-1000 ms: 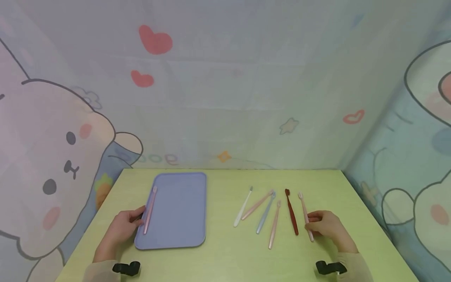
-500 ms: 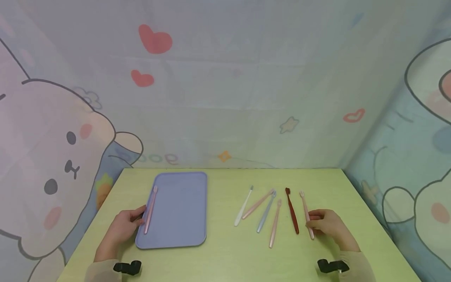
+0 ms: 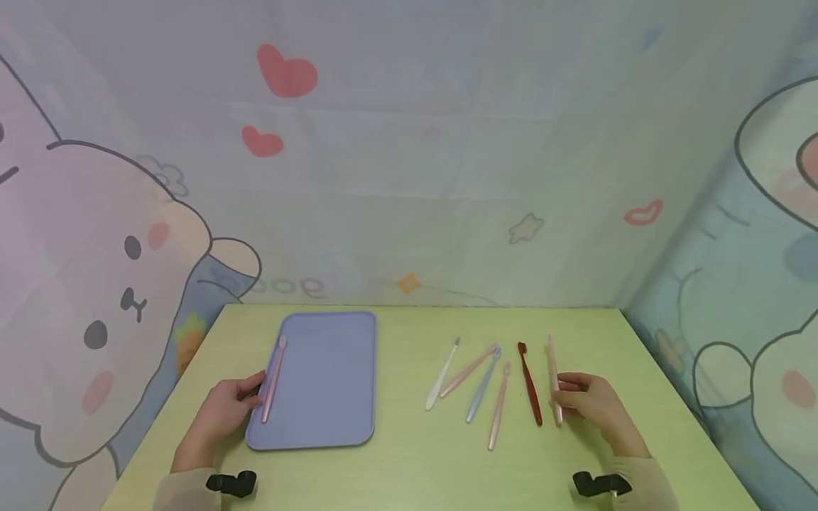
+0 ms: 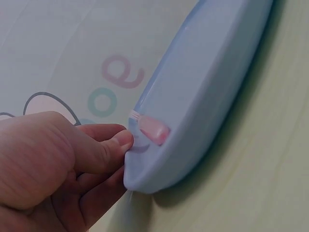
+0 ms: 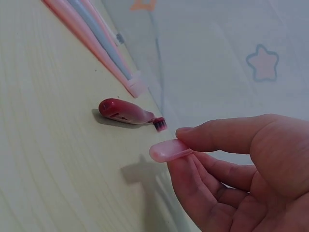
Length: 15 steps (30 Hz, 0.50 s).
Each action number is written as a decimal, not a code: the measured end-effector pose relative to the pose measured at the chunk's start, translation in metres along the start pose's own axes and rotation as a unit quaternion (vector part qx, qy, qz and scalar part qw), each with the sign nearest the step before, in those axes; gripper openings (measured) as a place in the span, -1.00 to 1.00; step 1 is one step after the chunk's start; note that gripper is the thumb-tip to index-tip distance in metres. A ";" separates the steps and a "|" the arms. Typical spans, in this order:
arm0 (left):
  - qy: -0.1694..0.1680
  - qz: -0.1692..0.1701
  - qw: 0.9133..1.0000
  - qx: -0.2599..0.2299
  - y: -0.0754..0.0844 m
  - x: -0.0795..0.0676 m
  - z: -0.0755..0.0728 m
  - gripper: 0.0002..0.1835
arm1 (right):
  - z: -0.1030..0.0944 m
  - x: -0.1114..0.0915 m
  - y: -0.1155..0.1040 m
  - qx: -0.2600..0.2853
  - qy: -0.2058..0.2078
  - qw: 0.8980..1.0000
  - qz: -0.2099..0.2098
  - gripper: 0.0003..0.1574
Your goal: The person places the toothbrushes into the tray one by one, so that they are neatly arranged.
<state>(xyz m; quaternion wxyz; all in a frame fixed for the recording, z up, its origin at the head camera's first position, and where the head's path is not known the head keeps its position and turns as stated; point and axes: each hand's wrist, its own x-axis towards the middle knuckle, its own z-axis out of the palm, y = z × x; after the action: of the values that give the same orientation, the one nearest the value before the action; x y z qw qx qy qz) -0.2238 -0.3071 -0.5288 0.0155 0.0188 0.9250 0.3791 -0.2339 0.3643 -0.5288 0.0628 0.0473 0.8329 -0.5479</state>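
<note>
On the left of the table, in the head view, lies a blue-purple tray (image 3: 326, 387). My left hand (image 3: 221, 411) holds its left rim, thumb on top and fingers beneath, as the left wrist view shows. A pink toothbrush (image 3: 273, 383) rests in the tray along that side. Over on the right, my right hand (image 3: 594, 406) pinches another pink toothbrush (image 3: 552, 358) by its handle between thumb and fingers; its handle end (image 5: 164, 151) points toward the right wrist camera. A dark red toothbrush (image 3: 530, 387) lies on the table just left of it.
Between tray and red toothbrush, a white toothbrush (image 3: 441, 376), a light blue toothbrush (image 3: 482, 387) and two pink ones lie on the yellow-green table (image 3: 396, 475). One pink toothbrush (image 3: 469, 370) has its head by the blue one's. A patterned cloth (image 3: 409, 177) hangs behind.
The pink toothbrush in my right hand has come up slightly and swung straighter, its handle end shifting left. My left hand and the tray stay put.
</note>
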 end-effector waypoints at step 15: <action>-0.004 -0.005 1.000 0.000 0.000 0.003 0.000 -0.44 | 0.042 0.007 -0.022 0.075 0.000 0.997 -0.020 -0.24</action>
<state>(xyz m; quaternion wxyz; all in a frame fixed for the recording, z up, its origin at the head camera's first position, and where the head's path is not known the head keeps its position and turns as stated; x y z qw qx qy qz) -0.2267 -0.3069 -0.5289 0.0207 0.0157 0.9250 0.3790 -0.2415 0.3174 -0.5262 0.0487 0.0354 0.7903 -0.6097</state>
